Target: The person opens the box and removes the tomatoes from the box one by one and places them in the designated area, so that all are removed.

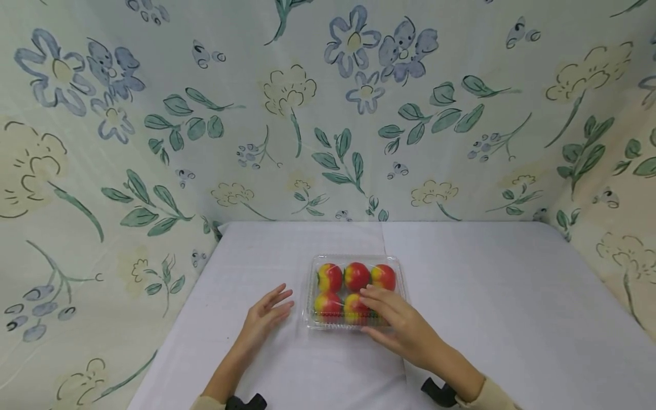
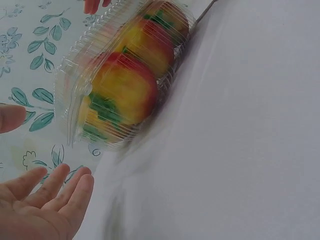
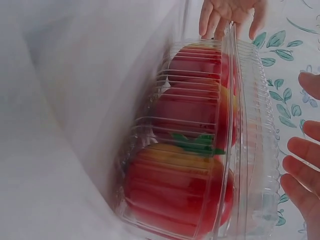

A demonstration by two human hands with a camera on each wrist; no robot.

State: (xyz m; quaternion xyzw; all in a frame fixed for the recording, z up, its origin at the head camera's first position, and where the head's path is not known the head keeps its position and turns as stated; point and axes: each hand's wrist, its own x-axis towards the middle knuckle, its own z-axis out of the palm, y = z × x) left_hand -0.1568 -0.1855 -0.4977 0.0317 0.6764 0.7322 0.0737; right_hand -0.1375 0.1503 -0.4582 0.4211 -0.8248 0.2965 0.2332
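A clear plastic clamshell box (image 1: 312, 296) stands on the table, its lid lying over several red-and-yellow fruits (image 1: 356, 277) with green leafy tops. The fruits sit in two rows; one at the front right is mostly hidden behind my right hand (image 1: 402, 326). That hand hovers over the box's front right corner, fingers extended and thumb low near the front edge. The right wrist view shows its fingers (image 3: 302, 172) apart from the lid. To the left of the box, my left hand (image 1: 263, 315) is held with fingers spread, a small gap from the plastic.
A white cloth (image 1: 476, 285) covers the table, with a fold line running down it. Flower-printed fabric (image 1: 328, 114) hangs behind and along both sides. Black wrist mounts (image 1: 439, 393) sit on both wrists.
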